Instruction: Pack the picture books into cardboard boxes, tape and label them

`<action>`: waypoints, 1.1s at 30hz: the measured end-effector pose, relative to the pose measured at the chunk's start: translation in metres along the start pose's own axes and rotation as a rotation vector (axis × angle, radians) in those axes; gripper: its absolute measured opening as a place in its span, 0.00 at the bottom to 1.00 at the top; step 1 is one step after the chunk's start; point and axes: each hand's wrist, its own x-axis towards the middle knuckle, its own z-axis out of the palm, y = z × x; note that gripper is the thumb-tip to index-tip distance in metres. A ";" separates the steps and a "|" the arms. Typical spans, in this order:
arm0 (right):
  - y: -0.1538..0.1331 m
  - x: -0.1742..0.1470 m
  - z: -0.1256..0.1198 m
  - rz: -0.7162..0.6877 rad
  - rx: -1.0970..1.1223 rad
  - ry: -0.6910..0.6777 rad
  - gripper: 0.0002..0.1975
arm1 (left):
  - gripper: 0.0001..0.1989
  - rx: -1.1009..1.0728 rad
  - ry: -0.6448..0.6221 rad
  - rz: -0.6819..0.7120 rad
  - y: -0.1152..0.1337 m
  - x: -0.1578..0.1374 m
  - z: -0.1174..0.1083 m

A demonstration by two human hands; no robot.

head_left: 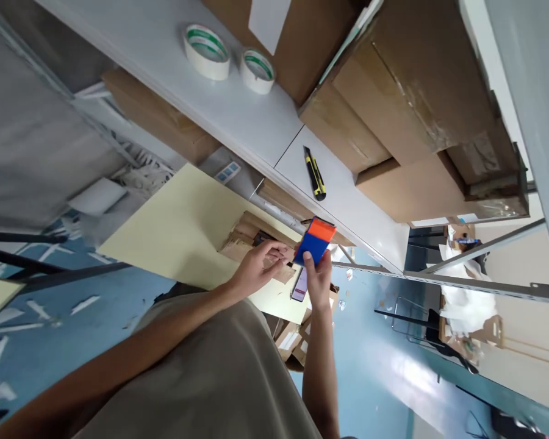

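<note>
My right hand (319, 277) grips a flat blue-and-orange packet (315, 244), its thumb pressed on the blue face. Close to the packet's left edge is my left hand (261, 267), fingers bent and drawn together. Whatever is between those fingertips is too small to make out. Under and behind the left hand, folded brown cardboard (238, 244) lies on a pale yellow tabletop (178, 225). A phone with a lit screen (300, 285) rests on the yellow surface just below the packet.
A grey-white shelf (256, 131) runs above the tabletop, carrying a yellow-black box cutter (315, 174), a tape roll (207, 52), a second tape roll (257, 71) and large cardboard boxes (407, 110). White scraps (36, 310) litter the blue floor. A metal frame bar (466, 286) stands at right.
</note>
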 end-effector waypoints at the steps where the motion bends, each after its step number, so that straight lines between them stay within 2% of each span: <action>1: -0.003 -0.009 0.012 0.008 0.049 -0.018 0.22 | 0.16 -0.005 0.004 -0.010 0.000 -0.006 -0.005; 6: -0.012 -0.026 0.058 0.025 0.100 -0.058 0.24 | 0.15 -0.015 0.047 -0.094 0.001 -0.031 -0.031; 9: -0.011 -0.027 0.076 0.042 0.049 -0.092 0.25 | 0.16 -0.018 0.056 -0.133 -0.001 -0.043 -0.047; 12: -0.010 -0.028 0.088 0.068 -0.039 -0.130 0.25 | 0.17 -0.001 0.012 -0.133 -0.004 -0.048 -0.069; 15: -0.013 -0.031 0.089 0.122 -0.082 -0.217 0.27 | 0.21 -0.040 -0.017 -0.205 -0.009 -0.042 -0.096; 18: -0.021 -0.037 0.084 0.186 -0.079 -0.329 0.28 | 0.29 -0.175 -0.029 -0.333 -0.014 -0.025 -0.122; 20: -0.026 -0.042 0.080 0.207 -0.103 -0.395 0.27 | 0.32 -0.239 -0.070 -0.371 -0.015 -0.014 -0.134; 26: -0.039 -0.048 0.075 0.222 -0.175 -0.497 0.26 | 0.28 -0.271 -0.156 -0.391 -0.012 -0.003 -0.146; 33: -0.056 -0.042 0.076 0.265 -0.327 -0.533 0.30 | 0.21 -0.299 -0.142 -0.435 -0.023 -0.011 -0.157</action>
